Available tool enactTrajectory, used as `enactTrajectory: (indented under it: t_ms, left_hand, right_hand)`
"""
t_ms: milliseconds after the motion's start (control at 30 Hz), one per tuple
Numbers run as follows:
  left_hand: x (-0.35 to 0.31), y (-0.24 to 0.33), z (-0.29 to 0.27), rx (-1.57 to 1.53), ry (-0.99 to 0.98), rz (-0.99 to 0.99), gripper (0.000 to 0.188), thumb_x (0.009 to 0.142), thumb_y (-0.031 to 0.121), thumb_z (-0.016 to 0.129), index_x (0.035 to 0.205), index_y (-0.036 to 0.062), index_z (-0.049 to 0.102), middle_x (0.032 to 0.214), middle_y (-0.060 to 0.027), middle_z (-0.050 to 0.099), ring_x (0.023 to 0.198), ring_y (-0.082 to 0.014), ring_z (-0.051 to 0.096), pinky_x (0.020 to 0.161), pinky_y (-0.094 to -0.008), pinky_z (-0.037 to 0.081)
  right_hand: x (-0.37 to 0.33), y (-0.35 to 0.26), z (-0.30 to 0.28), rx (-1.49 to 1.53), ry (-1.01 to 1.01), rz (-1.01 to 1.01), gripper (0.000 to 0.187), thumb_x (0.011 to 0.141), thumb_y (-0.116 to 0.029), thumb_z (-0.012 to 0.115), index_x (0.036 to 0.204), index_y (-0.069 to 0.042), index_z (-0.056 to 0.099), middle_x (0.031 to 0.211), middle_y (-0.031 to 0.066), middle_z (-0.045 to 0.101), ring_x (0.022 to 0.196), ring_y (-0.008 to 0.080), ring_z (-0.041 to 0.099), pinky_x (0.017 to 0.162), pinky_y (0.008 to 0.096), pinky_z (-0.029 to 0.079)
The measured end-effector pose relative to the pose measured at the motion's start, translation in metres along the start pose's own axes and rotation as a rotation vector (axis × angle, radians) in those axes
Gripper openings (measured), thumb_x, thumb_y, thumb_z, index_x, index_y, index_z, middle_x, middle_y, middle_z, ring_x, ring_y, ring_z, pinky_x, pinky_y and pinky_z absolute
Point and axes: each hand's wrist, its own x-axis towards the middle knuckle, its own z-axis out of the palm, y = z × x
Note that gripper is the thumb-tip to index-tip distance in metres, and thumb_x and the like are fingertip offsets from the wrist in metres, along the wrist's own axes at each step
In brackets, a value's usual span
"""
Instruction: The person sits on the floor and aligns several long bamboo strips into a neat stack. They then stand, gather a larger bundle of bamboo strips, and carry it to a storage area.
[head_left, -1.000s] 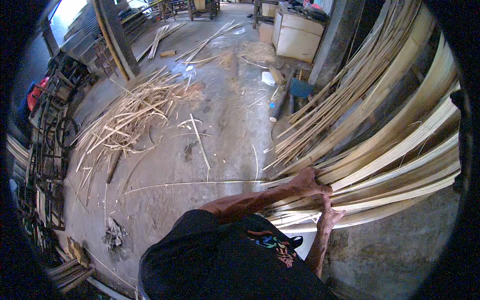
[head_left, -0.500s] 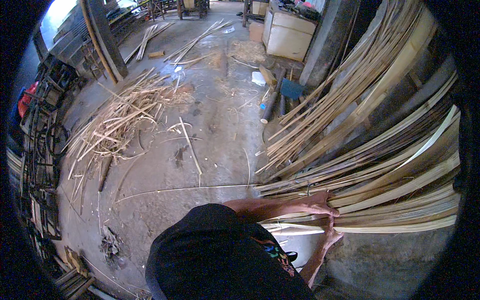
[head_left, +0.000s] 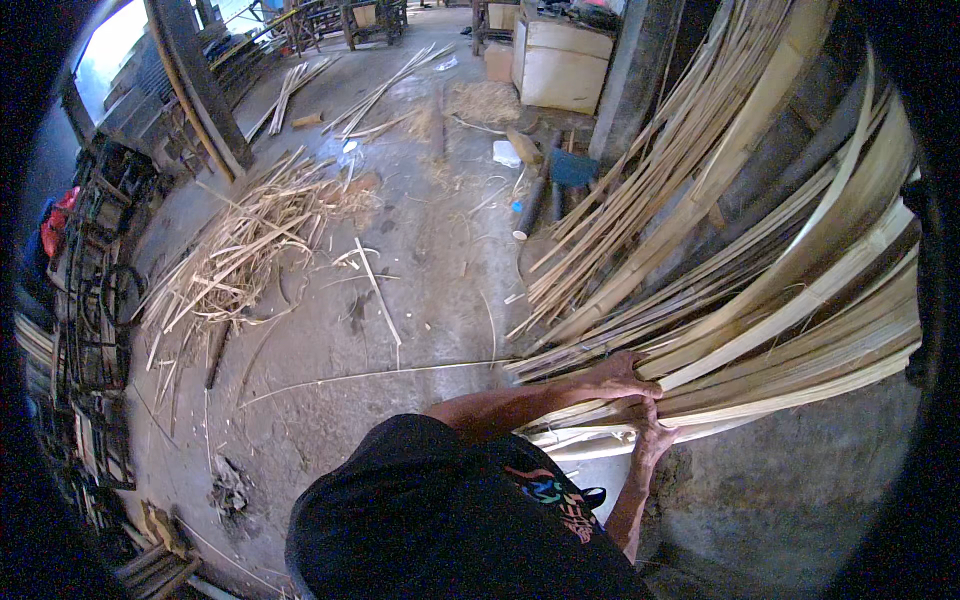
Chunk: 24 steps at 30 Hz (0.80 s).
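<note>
A long sheaf of pale, flat strips (head_left: 800, 345), bamboo by the look of it, bends from the upper right down to the floor beside me. My left hand (head_left: 628, 377) is closed over the top of these strips. Just below it, my right hand (head_left: 653, 432) grips the lower edge of the same sheaf, its thumb side close to the left fingers. One wider whitish strip (head_left: 715, 362) runs up and away from my left hand. Strip ends (head_left: 555, 438) show on the near side of my left forearm. The fingertips behind the strips are hidden.
Another bundle of thin strips (head_left: 640, 205) leans at the right. A tangled heap of strips and shavings (head_left: 250, 240) lies left on the concrete floor. Dark round poles (head_left: 533, 207) lie near a concrete pillar (head_left: 637, 85) and a pale cabinet (head_left: 563, 65). A concrete wall (head_left: 780, 470) stands lower right.
Both hands have risen slightly in the picture with the strips. The sheaf is fanned out wider and bends more steeply upward at its right end. The view has shifted a little.
</note>
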Motion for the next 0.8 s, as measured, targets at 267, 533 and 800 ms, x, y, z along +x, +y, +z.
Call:
enactTrajectory:
  t_ms: [267, 533, 800]
  left_hand:
    - [-0.005, 0.001, 0.008, 0.217, 0.102, -0.078, 0.061, 0.057, 0.035, 0.072, 0.101, -0.0031, 0.055, 0.084, -0.0120, 0.061, 0.077, -0.0178, 0.055, 0.071, -0.0315, 0.043]
    - [-0.015, 0.015, 0.029, 0.142, 0.096, -0.066, 0.062, 0.058, 0.034, 0.072, 0.105, -0.0022, 0.054, 0.082, -0.0087, 0.062, 0.074, -0.0163, 0.056, 0.068, -0.0297, 0.043]
    - [-0.003, 0.007, 0.043, -0.106, -0.053, 0.121, 0.045, 0.059, 0.027, 0.073, 0.092, -0.0006, 0.060, 0.078, -0.0066, 0.063, 0.074, -0.0152, 0.057, 0.070, -0.0286, 0.045]
  right_hand:
    - [-0.010, -0.011, -0.004, 0.322, -0.064, 0.069, 0.074, 0.063, -0.025, 0.075, 0.115, 0.011, 0.036, 0.110, 0.0193, 0.046, 0.096, 0.0239, 0.046, 0.086, 0.0346, 0.036]
    - [-0.017, -0.034, -0.029, 0.286, -0.058, -0.048, 0.048, 0.063, -0.013, 0.075, 0.101, 0.004, 0.052, 0.098, 0.0110, 0.055, 0.088, 0.0198, 0.050, 0.081, 0.0319, 0.040]
    - [-0.013, -0.021, -0.040, 0.337, 0.016, 0.004, 0.026, 0.068, 0.001, 0.066, 0.091, 0.002, 0.054, 0.091, 0.0090, 0.056, 0.081, 0.0162, 0.053, 0.076, 0.0277, 0.046]
